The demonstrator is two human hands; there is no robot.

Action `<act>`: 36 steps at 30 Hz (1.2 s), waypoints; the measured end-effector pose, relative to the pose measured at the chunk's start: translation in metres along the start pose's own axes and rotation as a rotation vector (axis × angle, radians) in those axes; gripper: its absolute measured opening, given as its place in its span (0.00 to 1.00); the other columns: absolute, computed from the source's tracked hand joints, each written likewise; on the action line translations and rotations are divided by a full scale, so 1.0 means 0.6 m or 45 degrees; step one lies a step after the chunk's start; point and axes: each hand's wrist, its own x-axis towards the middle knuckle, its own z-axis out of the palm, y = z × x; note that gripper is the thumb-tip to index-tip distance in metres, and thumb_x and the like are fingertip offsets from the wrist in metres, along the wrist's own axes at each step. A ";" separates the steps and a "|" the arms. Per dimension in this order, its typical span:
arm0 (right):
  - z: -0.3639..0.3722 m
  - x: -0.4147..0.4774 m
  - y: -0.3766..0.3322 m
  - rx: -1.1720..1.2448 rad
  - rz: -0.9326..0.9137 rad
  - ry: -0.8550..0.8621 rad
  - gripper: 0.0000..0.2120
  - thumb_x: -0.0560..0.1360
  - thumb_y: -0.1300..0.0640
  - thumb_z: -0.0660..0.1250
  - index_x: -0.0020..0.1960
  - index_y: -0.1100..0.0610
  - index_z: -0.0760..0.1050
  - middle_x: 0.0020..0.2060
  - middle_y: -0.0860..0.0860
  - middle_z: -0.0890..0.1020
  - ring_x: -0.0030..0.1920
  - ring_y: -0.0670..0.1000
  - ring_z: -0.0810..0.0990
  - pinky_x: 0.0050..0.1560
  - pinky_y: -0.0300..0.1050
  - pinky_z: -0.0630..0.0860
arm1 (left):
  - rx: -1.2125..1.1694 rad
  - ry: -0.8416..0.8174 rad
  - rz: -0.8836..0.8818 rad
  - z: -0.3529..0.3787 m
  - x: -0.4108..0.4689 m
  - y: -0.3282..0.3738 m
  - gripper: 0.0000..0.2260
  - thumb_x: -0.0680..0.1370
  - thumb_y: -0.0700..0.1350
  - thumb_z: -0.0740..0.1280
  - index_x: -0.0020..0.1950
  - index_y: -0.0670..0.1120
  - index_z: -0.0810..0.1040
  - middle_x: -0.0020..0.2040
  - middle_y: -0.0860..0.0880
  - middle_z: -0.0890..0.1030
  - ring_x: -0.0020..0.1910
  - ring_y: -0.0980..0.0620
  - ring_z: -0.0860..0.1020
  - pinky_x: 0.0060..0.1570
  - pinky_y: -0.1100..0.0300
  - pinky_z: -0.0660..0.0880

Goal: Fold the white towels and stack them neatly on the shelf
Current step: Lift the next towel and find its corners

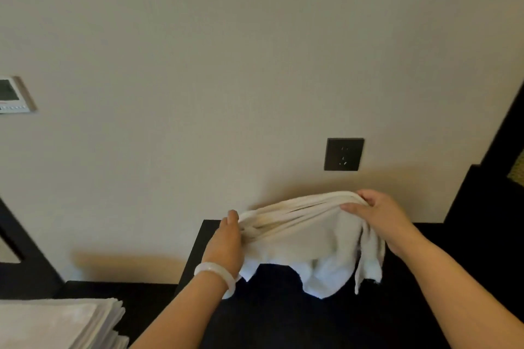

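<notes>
A white towel (pixel 309 241) hangs bunched between my two hands above a dark tabletop (pixel 283 320). My left hand (pixel 226 238), with a pale bangle on the wrist, grips the towel's gathered left end. My right hand (pixel 380 215) pinches the gathered right end, a little higher. The towel's lower edge droops in loose folds onto the dark surface. A stack of folded white towels (pixel 59 323) lies at the lower left corner.
A cream wall stands straight ahead with a dark power socket (pixel 344 154) just above the towel. A wall control panel (pixel 14 95) sits at the left edge. Dark furniture (pixel 487 195) rises at the right, and a dark frame (pixel 25 252) leans at the left.
</notes>
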 end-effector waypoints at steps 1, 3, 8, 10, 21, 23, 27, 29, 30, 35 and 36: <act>-0.017 0.004 -0.007 0.061 0.007 -0.007 0.07 0.74 0.58 0.73 0.51 0.57 0.80 0.44 0.55 0.85 0.45 0.56 0.83 0.47 0.53 0.79 | -0.051 0.026 -0.029 -0.011 0.009 0.004 0.13 0.78 0.35 0.56 0.61 0.46 0.65 0.53 0.48 0.74 0.45 0.50 0.75 0.43 0.60 0.70; -0.049 0.014 -0.002 0.138 0.066 -0.048 0.09 0.73 0.60 0.73 0.53 0.58 0.80 0.46 0.56 0.85 0.47 0.55 0.83 0.45 0.48 0.78 | -0.083 0.076 -0.067 -0.028 0.028 0.001 0.09 0.79 0.37 0.55 0.56 0.47 0.69 0.49 0.48 0.75 0.43 0.49 0.75 0.45 0.57 0.73; -0.103 0.046 0.048 0.208 0.154 0.178 0.01 0.75 0.64 0.70 0.45 0.60 0.80 0.50 0.64 0.82 0.43 0.55 0.78 0.43 0.48 0.74 | -0.254 0.215 -0.304 -0.048 0.075 -0.026 0.09 0.79 0.35 0.56 0.51 0.46 0.73 0.42 0.47 0.77 0.39 0.47 0.76 0.39 0.56 0.73; -0.113 0.056 0.045 0.249 0.133 0.231 0.03 0.76 0.64 0.69 0.45 0.58 0.80 0.47 0.61 0.82 0.44 0.54 0.77 0.44 0.49 0.73 | -0.394 0.274 -0.400 -0.048 0.094 -0.028 0.09 0.79 0.34 0.57 0.50 0.44 0.74 0.42 0.44 0.78 0.36 0.47 0.76 0.35 0.55 0.73; -0.115 0.108 0.017 0.175 -0.042 0.341 0.08 0.75 0.71 0.67 0.44 0.59 0.78 0.39 0.52 0.79 0.40 0.50 0.76 0.38 0.38 0.70 | -0.296 -0.020 0.104 0.028 0.119 0.063 0.14 0.78 0.37 0.62 0.63 0.42 0.75 0.63 0.45 0.71 0.61 0.44 0.74 0.58 0.60 0.68; -0.104 0.113 0.070 -0.011 0.101 0.283 0.10 0.75 0.72 0.67 0.45 0.57 0.78 0.45 0.55 0.81 0.46 0.53 0.77 0.47 0.43 0.72 | -0.183 -0.139 0.172 0.061 0.106 0.082 0.12 0.79 0.38 0.61 0.61 0.44 0.75 0.63 0.47 0.71 0.56 0.50 0.74 0.54 0.65 0.66; -0.085 0.102 0.165 -0.399 0.287 0.287 0.14 0.74 0.69 0.68 0.59 0.61 0.76 0.59 0.57 0.78 0.58 0.56 0.76 0.58 0.48 0.72 | -0.055 -0.351 0.262 0.120 0.096 0.105 0.13 0.81 0.41 0.60 0.64 0.49 0.74 0.70 0.51 0.66 0.61 0.52 0.73 0.62 0.61 0.69; -0.076 0.087 0.194 -0.621 0.333 0.427 0.14 0.74 0.64 0.70 0.59 0.61 0.75 0.60 0.58 0.74 0.59 0.59 0.74 0.57 0.49 0.72 | 0.114 -0.453 0.316 0.140 0.103 0.113 0.16 0.80 0.40 0.61 0.67 0.52 0.74 0.75 0.52 0.62 0.71 0.50 0.66 0.67 0.57 0.66; -0.071 0.079 0.203 -0.665 0.354 0.474 0.15 0.74 0.62 0.71 0.58 0.62 0.73 0.60 0.59 0.72 0.59 0.60 0.73 0.56 0.49 0.72 | 0.208 -0.494 0.344 0.148 0.108 0.115 0.17 0.80 0.41 0.61 0.68 0.53 0.73 0.77 0.51 0.59 0.74 0.49 0.61 0.69 0.56 0.63; -0.052 0.064 0.257 -0.502 0.436 0.357 0.32 0.71 0.54 0.77 0.66 0.65 0.66 0.63 0.59 0.68 0.59 0.61 0.75 0.45 0.46 0.72 | 0.514 -0.608 0.403 0.180 0.141 0.109 0.19 0.81 0.44 0.59 0.73 0.53 0.69 0.77 0.47 0.59 0.76 0.45 0.57 0.73 0.53 0.57; -0.050 0.066 0.268 -0.510 0.437 0.327 0.32 0.71 0.54 0.77 0.67 0.65 0.66 0.64 0.59 0.68 0.59 0.61 0.75 0.46 0.46 0.72 | 0.521 -0.629 0.397 0.183 0.150 0.106 0.19 0.81 0.44 0.58 0.72 0.51 0.70 0.75 0.47 0.63 0.73 0.45 0.63 0.70 0.54 0.61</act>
